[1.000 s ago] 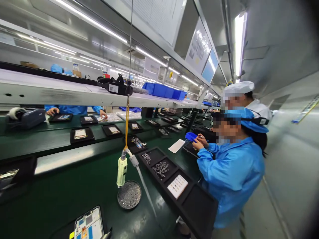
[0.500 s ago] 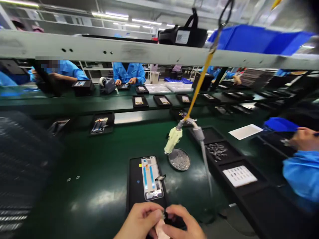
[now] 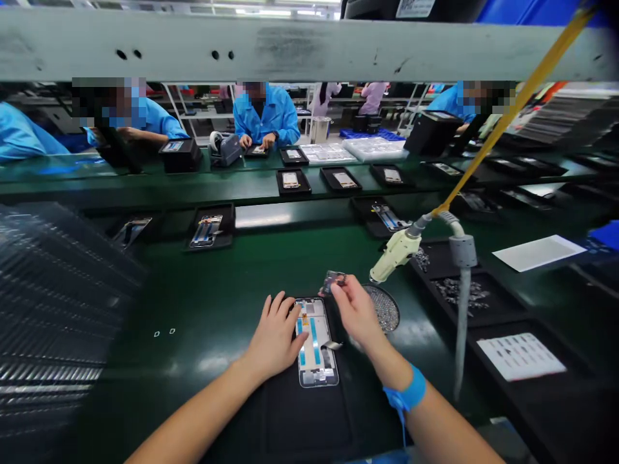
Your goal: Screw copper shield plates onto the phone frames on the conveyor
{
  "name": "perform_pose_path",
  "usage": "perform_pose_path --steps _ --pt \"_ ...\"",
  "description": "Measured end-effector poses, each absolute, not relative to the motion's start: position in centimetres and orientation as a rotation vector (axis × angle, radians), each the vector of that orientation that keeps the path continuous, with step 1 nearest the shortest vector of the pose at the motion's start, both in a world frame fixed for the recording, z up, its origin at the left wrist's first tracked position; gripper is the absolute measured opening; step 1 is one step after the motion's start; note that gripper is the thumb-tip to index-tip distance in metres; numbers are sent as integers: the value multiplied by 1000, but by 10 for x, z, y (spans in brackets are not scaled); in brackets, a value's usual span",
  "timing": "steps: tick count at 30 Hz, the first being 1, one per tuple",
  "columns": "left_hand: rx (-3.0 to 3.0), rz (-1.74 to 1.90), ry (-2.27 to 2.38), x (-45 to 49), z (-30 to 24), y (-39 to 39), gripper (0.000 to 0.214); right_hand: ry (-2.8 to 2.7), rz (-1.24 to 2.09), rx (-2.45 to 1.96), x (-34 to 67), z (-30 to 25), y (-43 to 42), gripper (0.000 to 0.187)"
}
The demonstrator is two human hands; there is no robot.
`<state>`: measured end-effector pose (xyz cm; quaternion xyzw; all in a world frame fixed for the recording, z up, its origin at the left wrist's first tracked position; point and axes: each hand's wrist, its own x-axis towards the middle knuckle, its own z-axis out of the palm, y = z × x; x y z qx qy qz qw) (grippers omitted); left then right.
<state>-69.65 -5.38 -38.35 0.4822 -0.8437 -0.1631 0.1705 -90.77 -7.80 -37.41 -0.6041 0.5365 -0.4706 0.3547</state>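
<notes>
A phone frame (image 3: 316,341) with blue strips and a loose dark flex cable lies in the upper part of a black tray (image 3: 309,419). My left hand (image 3: 275,338) is open, its fingers spread over the frame's left edge and thumb reaching onto its face. My right hand (image 3: 355,312), with a blue wrist strap (image 3: 411,390), pinches a small dark circuit board (image 3: 333,282) above the frame's upper right corner. Just right of that hand is a round dish of screws (image 3: 385,309), partly hidden by it.
An electric screwdriver (image 3: 396,254) hangs on a yellow strap over the dish. At right stand black trays with small metal parts (image 3: 461,291) and a white card (image 3: 520,356). Stacked clear-plastic trays (image 3: 58,303) fill the left. Co-workers in blue sit across the bench.
Both hands have moved forward from the near edge and parted. My left hand has come to the phone frame, and my right hand now holds the board above it. The pale pink piece is out of sight.
</notes>
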Motion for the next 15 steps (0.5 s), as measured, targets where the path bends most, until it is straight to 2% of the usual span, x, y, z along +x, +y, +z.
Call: perform_pose_path --steps 5,11,13,15 --pt "1251 -110 -2658 -673 -389 -28 57 1335 -1044 -1676 -898 -383 -84 27" --pt "1098 -219 -2627 -651 -385 -5 70 1279 -935 -1788 -898 -384 -65 24" --pt "1125 -271 -2539 -654 -382 -8 63 1229 -896 -1837 -896 -381 -60 23" --pt "1185 -301 -2456 -664 -380 -15 47 1212 -844 -1915 -894 -378 -57 22"
